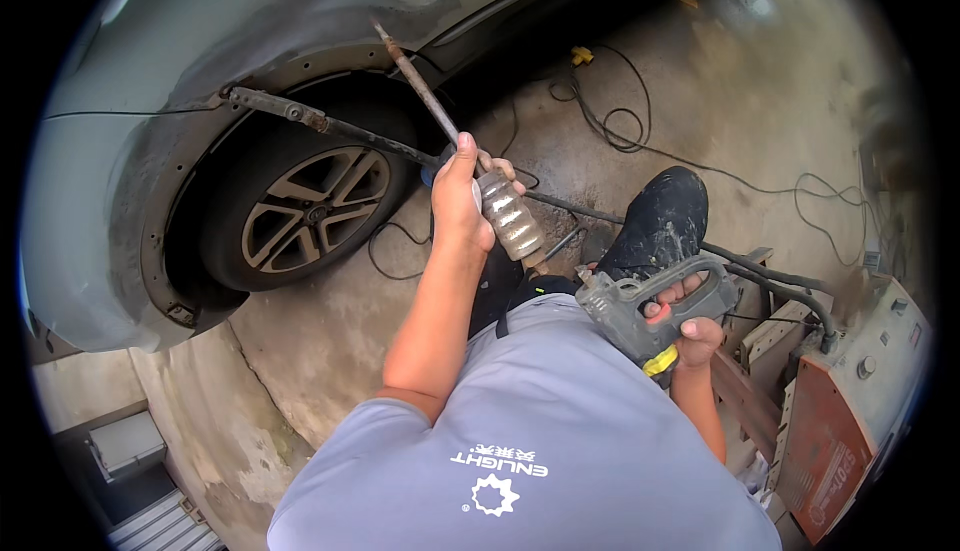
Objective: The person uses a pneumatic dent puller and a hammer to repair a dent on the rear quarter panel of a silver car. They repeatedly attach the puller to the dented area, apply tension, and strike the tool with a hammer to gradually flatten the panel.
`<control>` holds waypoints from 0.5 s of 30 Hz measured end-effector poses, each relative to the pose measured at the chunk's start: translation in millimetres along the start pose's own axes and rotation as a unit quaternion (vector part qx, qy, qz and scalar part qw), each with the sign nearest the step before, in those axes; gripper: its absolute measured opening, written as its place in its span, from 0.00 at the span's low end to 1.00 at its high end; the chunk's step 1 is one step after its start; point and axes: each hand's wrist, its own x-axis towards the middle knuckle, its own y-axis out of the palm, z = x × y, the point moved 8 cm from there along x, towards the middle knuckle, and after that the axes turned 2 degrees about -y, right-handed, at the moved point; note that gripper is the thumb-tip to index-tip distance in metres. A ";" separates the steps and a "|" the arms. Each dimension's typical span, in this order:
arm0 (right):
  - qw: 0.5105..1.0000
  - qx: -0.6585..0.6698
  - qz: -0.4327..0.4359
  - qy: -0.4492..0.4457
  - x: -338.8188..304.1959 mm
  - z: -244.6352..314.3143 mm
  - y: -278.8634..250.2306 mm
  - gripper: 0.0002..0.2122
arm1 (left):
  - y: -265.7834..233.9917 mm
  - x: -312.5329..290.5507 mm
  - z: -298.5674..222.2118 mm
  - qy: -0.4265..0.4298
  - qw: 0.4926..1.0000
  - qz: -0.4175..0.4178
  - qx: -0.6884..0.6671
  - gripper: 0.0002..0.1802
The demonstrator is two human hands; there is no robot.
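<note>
My left hand (458, 196) grips a rusty slide hammer (500, 211) around its ribbed metal weight; its long rod (415, 86) runs up to the sanded grey fender (330, 16) above the wheel arch. A second dark bar (300, 119) lies across the arch from the fender's edge toward my hand. My right hand (690, 326) holds a grey pistol-shaped welding gun (640, 306) with a yellow trigger, low by my knee, its thick black cable (790, 296) running right. My black shoe (660, 221) rests on the concrete.
A car wheel (310, 206) with an alloy rim sits in the arch at left. An orange and grey welder box (850, 411) stands at the right. Black cables (620, 121) loop over the concrete floor, with a yellow plug (581, 54) farther off.
</note>
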 end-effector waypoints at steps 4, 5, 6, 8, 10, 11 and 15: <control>1.000 -0.012 0.015 0.000 2.2 0.4 -11.6 0.30 | 3.0 -3.2 -2.4 -0.010 1.000 0.015 -0.010 0.25; 1.000 -0.003 0.014 -0.001 1.9 -0.7 -13.7 0.30 | 4.3 -3.6 -3.2 -0.010 1.000 0.020 -0.014 0.25; 1.000 0.005 0.013 -0.002 1.2 -1.9 -15.4 0.31 | 4.5 -4.2 -5.4 -0.006 1.000 0.019 -0.010 0.25; 1.000 0.013 0.014 -0.001 -0.1 -2.3 -15.7 0.31 | 5.0 -5.8 -8.1 -0.001 1.000 0.016 -0.005 0.25; 1.000 0.016 0.019 0.003 0.1 -3.5 -12.6 0.31 | 7.4 -5.6 -9.7 -0.003 1.000 0.023 -0.012 0.25; 1.000 0.017 0.020 0.002 0.2 -3.5 -12.4 0.31 | 8.3 -5.7 -10.2 -0.004 1.000 0.026 -0.016 0.25; 1.000 0.011 0.017 0.002 1.0 -2.5 -7.4 0.30 | 9.0 -7.3 -10.6 -0.003 1.000 0.024 -0.018 0.26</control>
